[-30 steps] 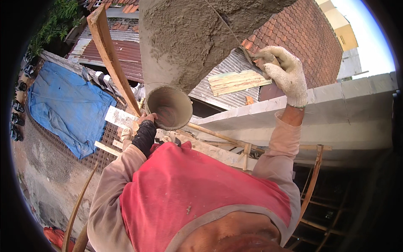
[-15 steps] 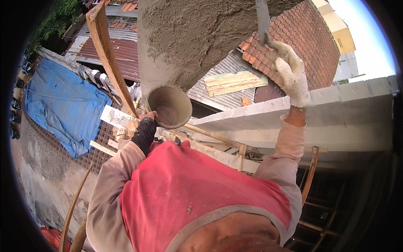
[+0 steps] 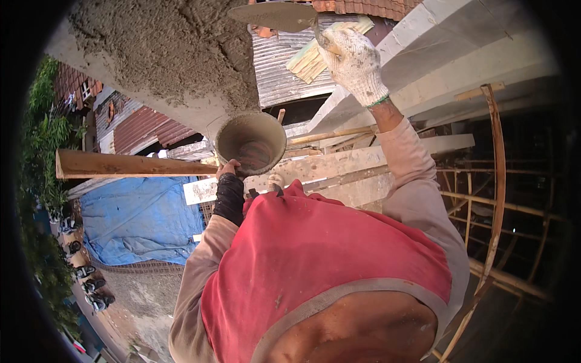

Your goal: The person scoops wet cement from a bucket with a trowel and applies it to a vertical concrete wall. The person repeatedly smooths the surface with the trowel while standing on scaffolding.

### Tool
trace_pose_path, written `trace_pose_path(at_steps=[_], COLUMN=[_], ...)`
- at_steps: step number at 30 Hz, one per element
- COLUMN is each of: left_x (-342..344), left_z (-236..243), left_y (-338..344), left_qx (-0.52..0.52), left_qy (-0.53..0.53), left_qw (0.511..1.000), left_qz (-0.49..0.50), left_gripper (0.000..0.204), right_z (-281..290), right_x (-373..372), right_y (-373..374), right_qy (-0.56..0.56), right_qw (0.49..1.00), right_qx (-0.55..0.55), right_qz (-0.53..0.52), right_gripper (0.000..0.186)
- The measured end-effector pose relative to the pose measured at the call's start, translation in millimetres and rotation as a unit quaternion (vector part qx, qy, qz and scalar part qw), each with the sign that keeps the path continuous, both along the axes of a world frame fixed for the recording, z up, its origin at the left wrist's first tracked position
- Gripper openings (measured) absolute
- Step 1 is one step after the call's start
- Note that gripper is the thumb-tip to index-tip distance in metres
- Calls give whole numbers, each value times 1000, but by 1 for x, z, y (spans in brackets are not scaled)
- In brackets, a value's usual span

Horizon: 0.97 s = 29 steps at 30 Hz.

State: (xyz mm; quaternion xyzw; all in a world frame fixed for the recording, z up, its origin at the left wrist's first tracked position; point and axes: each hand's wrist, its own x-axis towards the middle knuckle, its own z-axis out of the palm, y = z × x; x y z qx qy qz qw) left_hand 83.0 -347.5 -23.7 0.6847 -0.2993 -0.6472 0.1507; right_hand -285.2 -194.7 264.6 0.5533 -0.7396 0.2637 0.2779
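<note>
My right hand point(image 3: 353, 65), in a whitish knitted glove, is closed round the handle of a trowel point(image 3: 275, 16). The trowel's grey blade points left, in front of the upper right of a column face point(image 3: 163, 57) coated with rough wet mortar. My left hand point(image 3: 228, 168), bare-fingered below a black wrist wrap, grips the near left rim of a mortar-stained bucket point(image 3: 269, 136). The bucket tilts so that its inside shows, with a little reddish-grey residue at the bottom. It is close to the column's lower edge.
A wooden post point(image 3: 133, 164) juts left beside the bucket. Planks point(image 3: 339, 169) and bamboo poles point(image 3: 508, 209) form scaffolding below me. A pale block wall point(image 3: 448, 66) runs along the right. Far beneath are a blue tarp point(image 3: 139, 221), metal roofs point(image 3: 142, 130) and parked motorbikes point(image 3: 94, 290).
My view has turned, so the column lies further left. The trowel has swung from upright to nearly level, its blade pointing left. My left hand still grips the bucket.
</note>
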Motion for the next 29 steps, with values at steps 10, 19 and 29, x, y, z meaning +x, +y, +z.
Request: trace_pose_path(at_steps=[10, 19, 29], left_x=[-83, -282, -426], left_z=[-108, -78, -121], left_y=[-49, 32, 153], left_qx=[-222, 103, -169], left_qy=[10, 52, 135], left_qw=[772, 854, 519], left_qz=[-596, -508, -827], left_gripper=[37, 25, 40], right_z=[-348, -427, -428], right_x=[232, 537, 524], right_y=[305, 490, 336], right_qy=[-523, -745, -766], right_qw=[697, 207, 162], right_qx=[153, 85, -227], right_qz=[-466, -628, -580], right_gripper=[31, 30, 27])
